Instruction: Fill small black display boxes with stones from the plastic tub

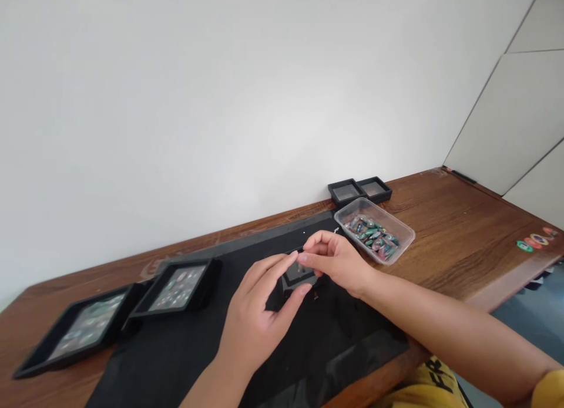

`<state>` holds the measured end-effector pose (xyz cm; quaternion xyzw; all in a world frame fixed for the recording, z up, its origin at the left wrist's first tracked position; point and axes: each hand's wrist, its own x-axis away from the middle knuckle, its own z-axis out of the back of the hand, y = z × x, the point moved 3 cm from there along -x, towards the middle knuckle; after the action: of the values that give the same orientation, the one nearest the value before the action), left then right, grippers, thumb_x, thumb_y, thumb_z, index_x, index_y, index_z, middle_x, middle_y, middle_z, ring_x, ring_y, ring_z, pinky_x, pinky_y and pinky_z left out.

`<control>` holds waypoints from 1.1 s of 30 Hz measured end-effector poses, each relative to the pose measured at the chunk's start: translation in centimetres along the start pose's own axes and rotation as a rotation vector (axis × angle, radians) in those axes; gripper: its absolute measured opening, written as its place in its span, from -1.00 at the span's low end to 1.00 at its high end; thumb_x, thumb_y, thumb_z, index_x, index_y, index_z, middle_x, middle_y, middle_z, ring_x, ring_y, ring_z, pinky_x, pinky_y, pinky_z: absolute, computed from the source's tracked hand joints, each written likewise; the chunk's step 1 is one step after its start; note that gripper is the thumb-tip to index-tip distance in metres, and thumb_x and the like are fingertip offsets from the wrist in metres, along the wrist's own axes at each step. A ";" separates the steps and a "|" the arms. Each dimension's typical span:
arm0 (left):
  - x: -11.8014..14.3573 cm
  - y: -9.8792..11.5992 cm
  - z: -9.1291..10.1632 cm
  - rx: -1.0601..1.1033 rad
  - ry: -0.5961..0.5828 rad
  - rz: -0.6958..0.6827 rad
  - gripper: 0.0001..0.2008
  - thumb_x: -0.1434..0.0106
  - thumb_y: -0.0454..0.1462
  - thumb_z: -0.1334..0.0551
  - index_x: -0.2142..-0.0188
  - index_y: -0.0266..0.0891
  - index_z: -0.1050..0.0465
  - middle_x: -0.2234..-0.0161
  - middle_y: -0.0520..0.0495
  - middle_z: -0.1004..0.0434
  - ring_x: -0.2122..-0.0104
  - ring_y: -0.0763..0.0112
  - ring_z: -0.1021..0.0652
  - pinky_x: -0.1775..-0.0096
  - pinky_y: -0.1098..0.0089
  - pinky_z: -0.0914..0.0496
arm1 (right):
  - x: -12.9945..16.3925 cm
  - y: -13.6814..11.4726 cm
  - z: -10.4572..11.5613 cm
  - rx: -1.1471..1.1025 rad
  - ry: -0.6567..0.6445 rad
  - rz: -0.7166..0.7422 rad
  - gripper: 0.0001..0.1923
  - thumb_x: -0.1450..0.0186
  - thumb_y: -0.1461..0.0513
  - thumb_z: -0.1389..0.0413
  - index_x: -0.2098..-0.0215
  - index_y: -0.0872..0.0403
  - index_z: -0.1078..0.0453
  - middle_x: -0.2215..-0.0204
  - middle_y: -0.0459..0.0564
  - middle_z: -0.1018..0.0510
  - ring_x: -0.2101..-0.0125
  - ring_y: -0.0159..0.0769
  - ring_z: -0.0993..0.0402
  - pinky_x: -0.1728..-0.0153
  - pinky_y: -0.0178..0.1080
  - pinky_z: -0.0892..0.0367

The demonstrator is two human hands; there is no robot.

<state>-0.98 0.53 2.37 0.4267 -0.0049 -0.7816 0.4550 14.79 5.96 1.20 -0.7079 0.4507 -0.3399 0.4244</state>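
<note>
My left hand [259,305] reaches over a black mat [198,355], its fingers stretched out and its thumb held apart below them. My right hand [337,260] is closed in a pinch, its thumb and fingertips meeting near the left fingertips. Whatever the pinch holds, if anything, is too small or hidden to make out. Beneath both hands lies a small black-rimmed tray [297,274], partly covered by them. A tiny reddish piece [315,296] sits on the mat just in front of it.
A clear plastic container [403,235] of colourful, wrapped-looking pieces stands right of my hands. Two small black trays [346,192] are behind it, near the wall. Two larger black trays [178,287] with small pieces lie to the left. Round stickers [535,241] mark the table's right end.
</note>
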 end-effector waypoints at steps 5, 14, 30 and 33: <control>-0.1 -0.2 -0.3 0.085 -0.002 0.068 -0.77 -0.41 -0.21 -0.22 0.01 -0.11 -0.58 0.08 -0.10 -0.69 0.11 0.23 -0.68 0.06 0.23 -0.59 | 0.0 0.4 -0.1 0.045 -0.095 -0.100 -0.47 0.17 0.07 -0.56 0.44 0.08 -0.38 0.52 -0.21 -0.53 0.53 -0.52 -0.36 0.53 -0.41 -0.21; -0.5 -0.5 -0.6 0.230 0.015 0.299 -0.86 -0.29 -0.15 -0.31 0.31 -0.10 -0.64 0.33 0.00 -0.70 0.32 0.30 -0.67 0.24 0.33 -0.59 | -0.2 0.0 0.3 0.100 -0.152 -0.110 -0.48 0.09 0.01 -0.52 0.41 0.08 -0.38 0.57 -0.23 -0.52 0.63 -0.56 -0.25 0.57 -0.40 -0.13; 0.1 -1.3 -0.9 0.366 0.068 0.513 -0.76 -0.15 -0.03 -0.42 0.34 -0.12 -0.68 0.35 -0.04 -0.75 0.36 0.20 -0.73 0.27 0.28 -0.66 | -0.3 0.6 0.6 0.034 -0.236 -0.120 -0.56 0.08 0.24 -0.48 0.31 0.07 -0.40 0.41 -0.19 -0.59 0.45 -0.46 -0.50 0.42 -0.37 -0.36; 0.0 -1.1 -0.7 0.326 0.078 0.461 -0.81 -0.20 -0.07 -0.39 0.33 -0.10 -0.67 0.33 -0.02 -0.75 0.33 0.22 -0.72 0.23 0.27 -0.65 | -0.3 0.7 0.6 0.083 -0.225 -0.056 -0.55 0.07 0.22 -0.48 0.30 0.06 -0.39 0.40 -0.18 -0.58 0.41 -0.46 -0.51 0.34 -0.35 -0.38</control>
<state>-1.35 1.44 1.50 0.5115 -0.2101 -0.6295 0.5458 14.98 6.26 0.30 -0.7357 0.3658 -0.2883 0.4918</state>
